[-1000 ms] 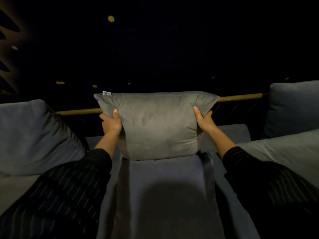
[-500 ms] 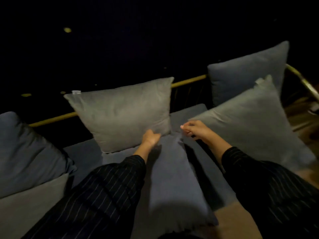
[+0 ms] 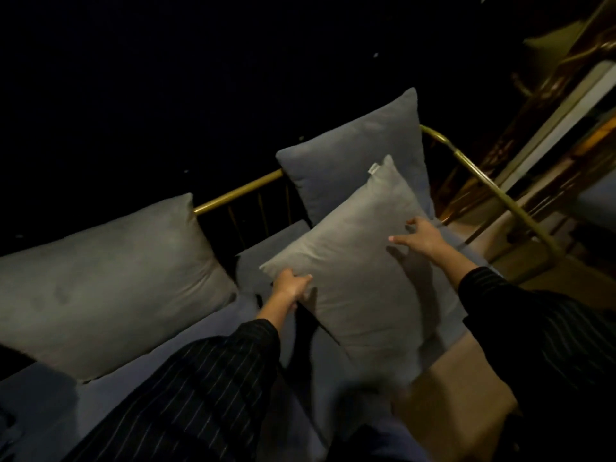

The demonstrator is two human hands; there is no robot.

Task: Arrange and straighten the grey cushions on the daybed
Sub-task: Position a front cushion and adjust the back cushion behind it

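A light grey cushion (image 3: 360, 261) with a white tag at its top corner leans at the right end of the daybed. My left hand (image 3: 293, 288) grips its lower left edge. My right hand (image 3: 421, 236) reaches over its upper right edge with fingers spread, and I cannot tell whether it touches. Behind it a darker blue-grey cushion (image 3: 356, 155) stands against the rail. Another light grey cushion (image 3: 110, 275) leans against the back rail at the left.
The brass rail (image 3: 240, 193) runs along the back and curves down the right side (image 3: 493, 191). The dark seat mattress (image 3: 206, 335) lies under my arms. Tan floor (image 3: 460, 388) shows at the lower right. Beyond the rail everything is black.
The view has swung right. Both hands left the flat cushion in the middle and moved to the right-hand light grey cushion; my left hand now grips its edge.
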